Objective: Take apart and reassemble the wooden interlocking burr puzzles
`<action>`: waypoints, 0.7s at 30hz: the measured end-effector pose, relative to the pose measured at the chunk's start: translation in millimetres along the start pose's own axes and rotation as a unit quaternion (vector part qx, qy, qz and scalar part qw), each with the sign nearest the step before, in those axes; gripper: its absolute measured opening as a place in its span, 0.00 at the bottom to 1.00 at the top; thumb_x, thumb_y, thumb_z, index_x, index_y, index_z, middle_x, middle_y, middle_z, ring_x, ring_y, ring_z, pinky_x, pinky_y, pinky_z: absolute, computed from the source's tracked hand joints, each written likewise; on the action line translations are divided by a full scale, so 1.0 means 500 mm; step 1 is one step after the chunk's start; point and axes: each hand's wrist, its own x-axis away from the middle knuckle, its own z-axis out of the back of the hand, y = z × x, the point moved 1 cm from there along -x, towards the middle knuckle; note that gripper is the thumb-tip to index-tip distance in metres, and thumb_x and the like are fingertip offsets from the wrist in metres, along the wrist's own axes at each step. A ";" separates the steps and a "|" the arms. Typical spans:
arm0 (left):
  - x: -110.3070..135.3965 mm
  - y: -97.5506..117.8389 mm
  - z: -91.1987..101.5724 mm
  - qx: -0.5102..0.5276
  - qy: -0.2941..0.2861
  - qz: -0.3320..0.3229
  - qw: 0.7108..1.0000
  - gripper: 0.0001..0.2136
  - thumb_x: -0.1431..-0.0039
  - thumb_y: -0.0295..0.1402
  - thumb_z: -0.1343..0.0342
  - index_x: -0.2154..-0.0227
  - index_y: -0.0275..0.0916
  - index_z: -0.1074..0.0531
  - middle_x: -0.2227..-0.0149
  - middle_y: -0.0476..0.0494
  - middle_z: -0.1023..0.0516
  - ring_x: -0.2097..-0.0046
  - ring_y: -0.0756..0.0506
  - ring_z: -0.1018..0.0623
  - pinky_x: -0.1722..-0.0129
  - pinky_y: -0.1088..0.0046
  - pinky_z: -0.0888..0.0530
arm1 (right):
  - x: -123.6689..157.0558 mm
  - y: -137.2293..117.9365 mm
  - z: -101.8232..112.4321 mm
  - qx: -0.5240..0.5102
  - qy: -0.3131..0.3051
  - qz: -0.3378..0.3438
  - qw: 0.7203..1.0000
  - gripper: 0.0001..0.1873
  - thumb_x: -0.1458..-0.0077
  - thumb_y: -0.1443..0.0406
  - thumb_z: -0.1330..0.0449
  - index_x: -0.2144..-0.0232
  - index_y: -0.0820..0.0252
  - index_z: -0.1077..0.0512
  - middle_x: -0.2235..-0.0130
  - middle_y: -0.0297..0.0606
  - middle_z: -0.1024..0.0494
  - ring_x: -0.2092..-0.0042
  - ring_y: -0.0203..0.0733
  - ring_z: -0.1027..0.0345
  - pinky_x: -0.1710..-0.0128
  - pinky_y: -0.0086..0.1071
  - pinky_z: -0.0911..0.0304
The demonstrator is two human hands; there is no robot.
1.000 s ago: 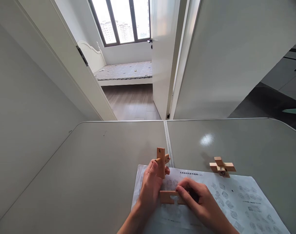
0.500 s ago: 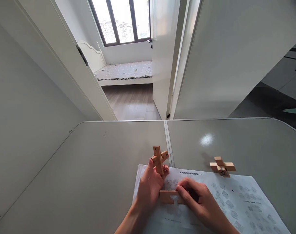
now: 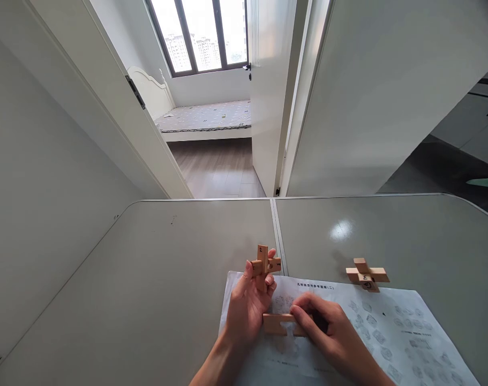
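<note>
My left hand is closed round a small wooden cross made of two notched bars, held upright above the table; a "2" is written on its upright bar. My right hand pinches a flat notched wooden bar against a printed instruction sheet. The bar lies just below the left hand's fingers. A second assembled wooden cross rests on the table at the sheet's far right edge, away from both hands.
The grey table has a seam running down its middle and rounded far corners. Beyond it stand white walls and an open door onto a room with a bed and window.
My left hand has turned the wooden cross in its fingers and lowered it slightly, so the crossbar now shows level. The right hand and its bar have stayed put.
</note>
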 end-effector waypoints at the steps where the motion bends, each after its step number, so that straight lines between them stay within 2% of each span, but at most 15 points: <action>1: 0.000 0.000 0.000 0.003 0.002 0.000 1.000 0.18 0.36 0.46 0.33 0.55 0.34 0.17 0.35 0.31 0.26 0.66 0.52 0.29 0.57 0.71 0.27 | 0.000 0.001 0.000 0.001 -0.001 0.001 1.000 0.24 0.31 0.46 0.42 0.71 0.56 0.26 0.76 0.33 0.29 0.74 0.39 0.40 0.73 0.32 0.44; 7: 0.000 -0.001 0.002 0.001 0.011 -0.004 1.000 0.14 0.37 0.41 0.31 0.56 0.35 0.17 0.36 0.34 0.26 0.67 0.52 0.30 0.58 0.70 0.28 | -0.002 0.002 0.002 0.003 0.002 0.008 1.000 0.24 0.32 0.47 0.42 0.71 0.57 0.26 0.76 0.33 0.28 0.75 0.39 0.39 0.74 0.31 0.44; 12: -0.001 -0.003 0.005 -0.002 0.008 -0.003 1.000 0.15 0.37 0.43 0.31 0.56 0.37 0.17 0.39 0.37 0.24 0.66 0.53 0.29 0.58 0.71 0.28 | -0.002 0.004 0.002 0.013 -0.006 0.011 1.000 0.24 0.31 0.47 0.43 0.71 0.57 0.26 0.76 0.33 0.28 0.74 0.39 0.38 0.73 0.31 0.42; 17: -0.002 -0.004 0.004 -0.006 0.015 -0.007 1.000 0.13 0.38 0.41 0.30 0.58 0.36 0.17 0.42 0.37 0.22 0.67 0.52 0.29 0.59 0.70 0.27 | -0.001 0.003 0.000 0.020 0.026 0.016 0.999 0.24 0.31 0.46 0.42 0.71 0.56 0.26 0.76 0.34 0.27 0.74 0.40 0.37 0.73 0.32 0.41; 21: -0.005 -0.006 0.006 0.022 0.032 -0.006 0.999 0.11 0.38 0.39 0.30 0.61 0.36 0.17 0.48 0.39 0.20 0.69 0.54 0.31 0.63 0.73 0.28 | -0.002 0.005 0.000 0.035 0.080 0.010 0.996 0.24 0.32 0.46 0.42 0.71 0.55 0.26 0.76 0.34 0.27 0.75 0.41 0.36 0.74 0.32 0.39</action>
